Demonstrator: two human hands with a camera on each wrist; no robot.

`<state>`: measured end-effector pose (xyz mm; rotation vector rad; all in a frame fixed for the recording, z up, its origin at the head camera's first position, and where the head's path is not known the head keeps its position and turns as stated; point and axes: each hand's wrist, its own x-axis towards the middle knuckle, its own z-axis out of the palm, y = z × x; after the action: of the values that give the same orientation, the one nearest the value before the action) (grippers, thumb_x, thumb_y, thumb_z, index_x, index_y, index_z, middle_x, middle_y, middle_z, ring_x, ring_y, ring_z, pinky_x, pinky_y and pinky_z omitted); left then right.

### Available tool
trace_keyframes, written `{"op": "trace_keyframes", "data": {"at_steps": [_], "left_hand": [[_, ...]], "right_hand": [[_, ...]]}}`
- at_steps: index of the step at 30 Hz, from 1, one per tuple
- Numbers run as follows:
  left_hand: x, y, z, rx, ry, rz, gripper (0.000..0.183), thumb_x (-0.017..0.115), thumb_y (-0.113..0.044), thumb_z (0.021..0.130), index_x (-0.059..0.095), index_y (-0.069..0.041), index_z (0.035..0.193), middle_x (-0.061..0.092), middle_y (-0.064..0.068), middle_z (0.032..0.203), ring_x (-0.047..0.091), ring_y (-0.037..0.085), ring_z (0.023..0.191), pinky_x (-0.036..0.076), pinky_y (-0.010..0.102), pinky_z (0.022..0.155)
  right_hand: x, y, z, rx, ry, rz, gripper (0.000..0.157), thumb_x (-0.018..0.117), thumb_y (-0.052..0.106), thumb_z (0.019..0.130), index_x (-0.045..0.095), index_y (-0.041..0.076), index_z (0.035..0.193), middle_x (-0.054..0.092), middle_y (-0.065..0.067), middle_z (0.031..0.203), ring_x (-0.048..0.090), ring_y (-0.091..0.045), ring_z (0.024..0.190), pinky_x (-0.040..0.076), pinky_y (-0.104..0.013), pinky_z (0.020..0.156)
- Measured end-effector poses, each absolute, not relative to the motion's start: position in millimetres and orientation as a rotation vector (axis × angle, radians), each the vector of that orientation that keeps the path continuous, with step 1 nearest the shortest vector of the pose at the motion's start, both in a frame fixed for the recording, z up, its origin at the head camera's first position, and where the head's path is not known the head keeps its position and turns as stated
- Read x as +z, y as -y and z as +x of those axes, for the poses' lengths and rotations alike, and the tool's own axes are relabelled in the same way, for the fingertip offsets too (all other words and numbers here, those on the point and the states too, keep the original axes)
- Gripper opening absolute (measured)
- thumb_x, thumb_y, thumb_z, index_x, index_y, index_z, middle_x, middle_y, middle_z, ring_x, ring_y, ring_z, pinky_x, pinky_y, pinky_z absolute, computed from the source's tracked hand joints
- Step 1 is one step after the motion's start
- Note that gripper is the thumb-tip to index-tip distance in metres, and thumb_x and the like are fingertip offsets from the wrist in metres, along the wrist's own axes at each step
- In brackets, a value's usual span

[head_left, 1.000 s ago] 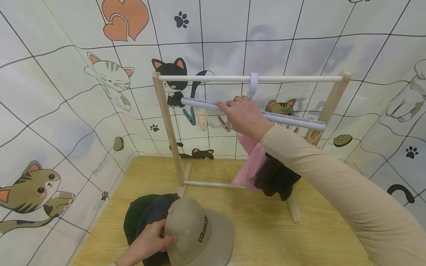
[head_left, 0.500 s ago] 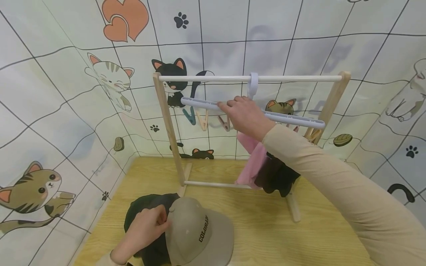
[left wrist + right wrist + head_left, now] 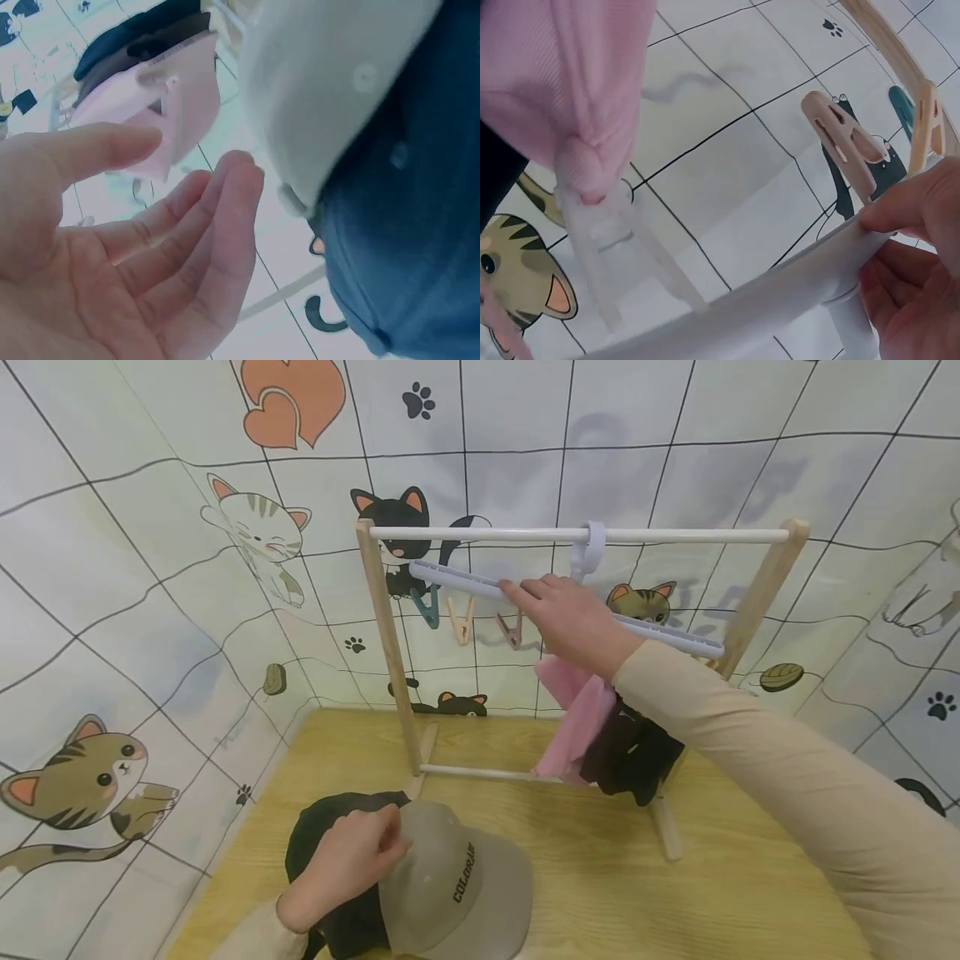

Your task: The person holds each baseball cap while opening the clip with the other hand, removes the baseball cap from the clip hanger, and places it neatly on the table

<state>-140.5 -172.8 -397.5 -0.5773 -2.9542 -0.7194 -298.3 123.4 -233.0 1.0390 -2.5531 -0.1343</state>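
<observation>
My right hand (image 3: 573, 618) grips the middle of a pale lilac clip hanger (image 3: 442, 578), whose hook sits over the rack's white top rail (image 3: 487, 534). A translucent clip (image 3: 604, 232) on it pinches a pink fabric piece (image 3: 562, 82); dark brown and black pieces (image 3: 645, 760) hang alongside. Teal (image 3: 426, 608), cream (image 3: 462, 622) and dusty pink (image 3: 512, 631) clips dangle with nothing in them. My left hand (image 3: 348, 852), fingers loosely bent and holding nothing, is over the caps beside a beige cap (image 3: 427, 877). A navy cap (image 3: 405, 202) and a dark green cap (image 3: 307, 835) lie behind it.
The wooden rack stands on a wood-grain tabletop (image 3: 585, 893), with side posts (image 3: 393, 652) and a lower white bar (image 3: 472, 772). Behind it rises a tile-patterned wall (image 3: 510, 435) printed with cats and paw marks.
My left hand has let go of the beige cap and moved up and slightly right over the caps. The hanger, still in my right hand, tilts a little more. The head view has shifted slightly.
</observation>
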Motion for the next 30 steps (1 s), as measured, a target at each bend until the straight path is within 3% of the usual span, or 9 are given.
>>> {"op": "trace_keyframes", "data": {"at_steps": [8, 13, 19, 30], "left_hand": [[-378.0, 133.9, -162.2, -0.705, 2.884, -0.846, 0.018, 0.066, -0.009, 0.085, 0.053, -0.013, 0.074, 0.050, -0.005, 0.062, 0.036, 0.005, 0.049, 0.035, 0.025, 0.045], [-363.1, 92.3, -189.6, -0.697, 2.888, -0.947, 0.008, 0.067, -0.014, 0.088, 0.062, -0.008, 0.086, 0.065, 0.005, 0.082, 0.053, 0.011, 0.061, 0.046, 0.030, 0.058], [-353.9, 49.8, -228.6, -0.777, 2.898, -0.988, 0.020, 0.064, -0.015, 0.090, 0.067, -0.003, 0.106, 0.069, 0.011, 0.104, 0.066, 0.022, 0.089, 0.051, 0.033, 0.075], [-350.8, 5.4, -262.6, -0.948, 2.902, -1.014, 0.034, 0.062, -0.021, 0.093, 0.063, -0.006, 0.123, 0.066, 0.008, 0.117, 0.063, 0.022, 0.103, 0.048, 0.028, 0.084]], "right_hand": [[-225.9, -130.2, -298.8, -0.079, 2.608, 1.035, 0.064, 0.055, -0.013, 0.087, 0.038, 0.005, 0.147, 0.056, -0.019, 0.129, 0.055, -0.037, 0.108, 0.049, -0.045, 0.085], [-223.4, -129.9, -297.8, -0.052, 2.670, 0.991, 0.066, 0.055, -0.014, 0.087, 0.038, 0.007, 0.147, 0.056, -0.018, 0.129, 0.055, -0.036, 0.107, 0.049, -0.043, 0.082], [-220.7, -125.2, -298.5, -0.063, 2.731, 0.953, 0.072, 0.058, -0.015, 0.083, 0.038, 0.009, 0.148, 0.057, -0.017, 0.130, 0.056, -0.035, 0.107, 0.050, -0.039, 0.073], [-215.3, -123.0, -300.8, -0.089, 2.743, 1.029, 0.071, 0.060, -0.018, 0.080, 0.045, 0.009, 0.144, 0.061, -0.016, 0.125, 0.058, -0.033, 0.098, 0.049, -0.040, 0.073]]}}
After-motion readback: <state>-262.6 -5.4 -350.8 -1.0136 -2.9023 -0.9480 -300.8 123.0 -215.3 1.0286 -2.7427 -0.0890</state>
